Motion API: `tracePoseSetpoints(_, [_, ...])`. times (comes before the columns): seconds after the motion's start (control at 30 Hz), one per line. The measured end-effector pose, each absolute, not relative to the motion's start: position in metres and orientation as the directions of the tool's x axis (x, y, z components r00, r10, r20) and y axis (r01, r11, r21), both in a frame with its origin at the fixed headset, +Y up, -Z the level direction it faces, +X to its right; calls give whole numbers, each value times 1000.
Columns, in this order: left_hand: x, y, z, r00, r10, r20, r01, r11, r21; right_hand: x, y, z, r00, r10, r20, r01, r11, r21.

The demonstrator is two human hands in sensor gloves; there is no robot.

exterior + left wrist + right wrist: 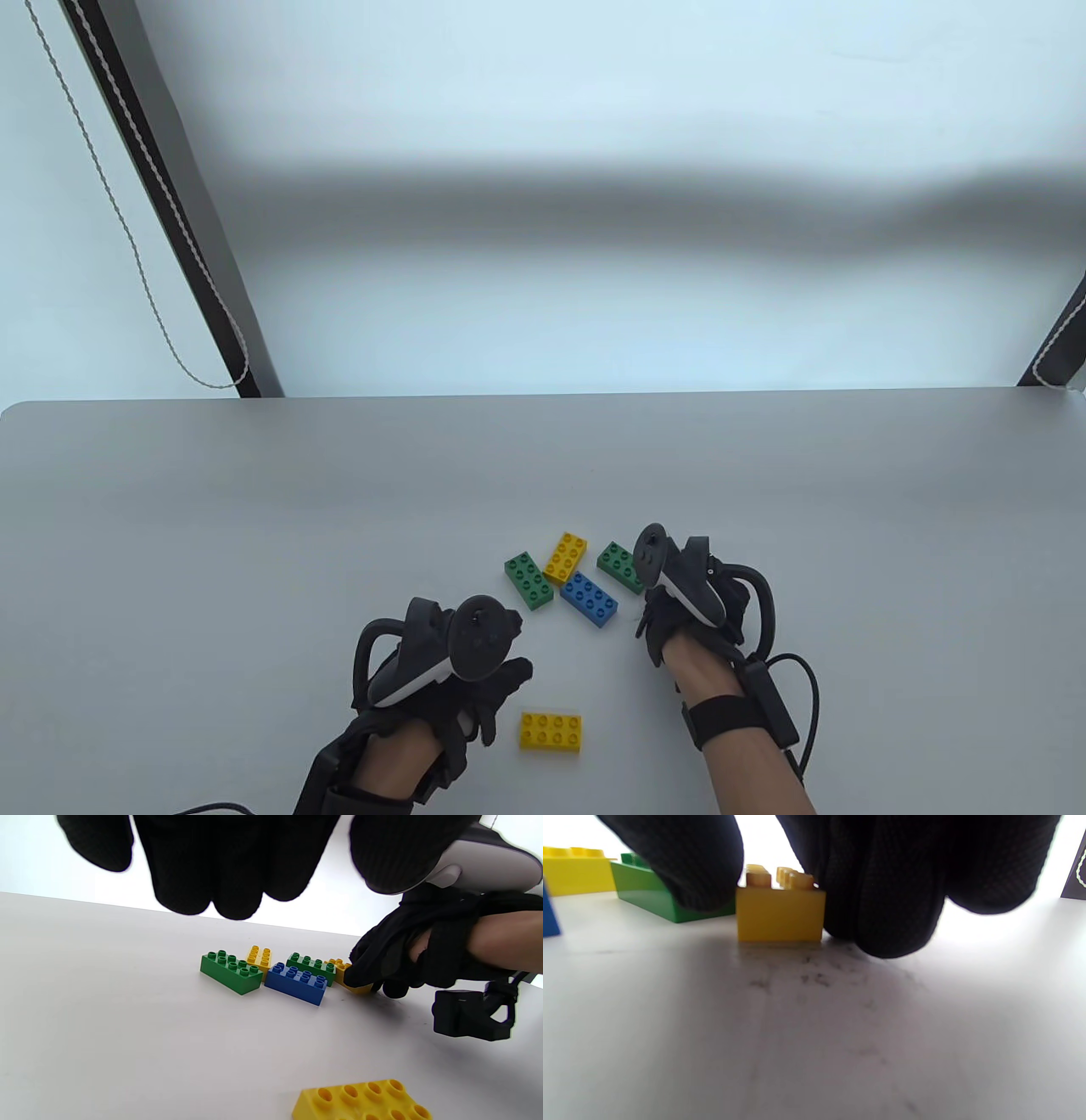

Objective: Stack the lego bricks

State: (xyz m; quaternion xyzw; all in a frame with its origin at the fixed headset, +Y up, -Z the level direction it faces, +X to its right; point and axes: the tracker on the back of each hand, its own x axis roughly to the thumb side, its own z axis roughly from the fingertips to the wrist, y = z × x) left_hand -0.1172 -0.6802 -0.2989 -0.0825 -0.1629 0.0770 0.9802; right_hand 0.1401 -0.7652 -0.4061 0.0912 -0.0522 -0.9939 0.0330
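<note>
Table view: right hand (691,607) beside the brick cluster (577,581), its brick hidden; left hand (458,671) free, nearest the lone yellow brick (551,731). Left wrist view: left fingers (220,866) loosely apart, holding nothing. Right wrist view: thumb and fingers (882,891) pinch a small yellow brick (779,914), studs up, on the table.

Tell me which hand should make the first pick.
Right. The right hand already has its fingers on both sides of a yellow brick resting on the table. The left hand hovers, touching none.
</note>
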Motion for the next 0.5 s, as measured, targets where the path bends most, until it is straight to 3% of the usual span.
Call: tracePoseSetpoints(0.5, [-117, -681, -299, 933, 185, 310, -136, 976, -171, 170, -741, -371, -997, -16, -73, 16, -1000, 9])
